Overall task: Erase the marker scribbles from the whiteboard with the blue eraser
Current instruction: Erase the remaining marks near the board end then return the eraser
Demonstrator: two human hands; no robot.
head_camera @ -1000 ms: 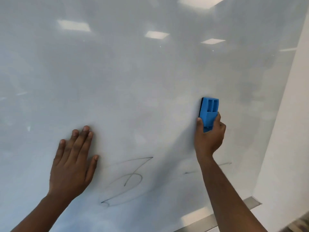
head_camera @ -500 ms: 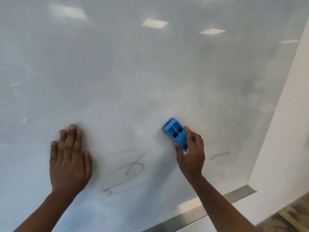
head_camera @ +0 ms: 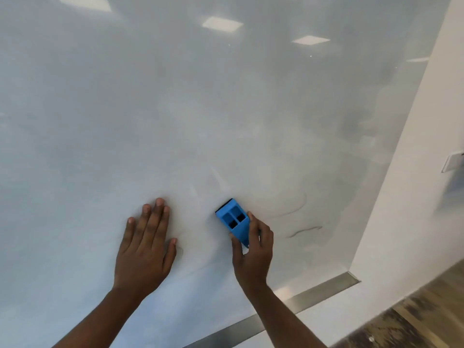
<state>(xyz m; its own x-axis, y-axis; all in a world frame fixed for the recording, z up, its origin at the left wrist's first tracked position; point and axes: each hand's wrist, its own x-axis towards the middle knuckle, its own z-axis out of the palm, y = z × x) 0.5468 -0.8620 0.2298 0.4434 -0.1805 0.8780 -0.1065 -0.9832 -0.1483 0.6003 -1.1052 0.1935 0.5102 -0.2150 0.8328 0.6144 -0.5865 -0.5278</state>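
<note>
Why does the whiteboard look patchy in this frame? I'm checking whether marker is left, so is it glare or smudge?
Head view: bright squares on the whiteboard are ceiling light reflections, with dim room reflections at right. Faint strokes remain right of the blue eraser, gripped by the right hand; the left hand lies flat. The wide lens bends the edges.

Two bare forearms enter from the lower edge of the view, each ending in a bare hand. The left hand (head_camera: 144, 249) wears no ring, glove or watch, and its short, pale nails show at the tips of all four fingers and the thumb. The right hand (head_camera: 253, 254) is likewise unadorned, with nothing worn at the wrist. No sleeve reaches into view on either arm; both are uncovered from the wrist down to the frame's lower edge.
</note>
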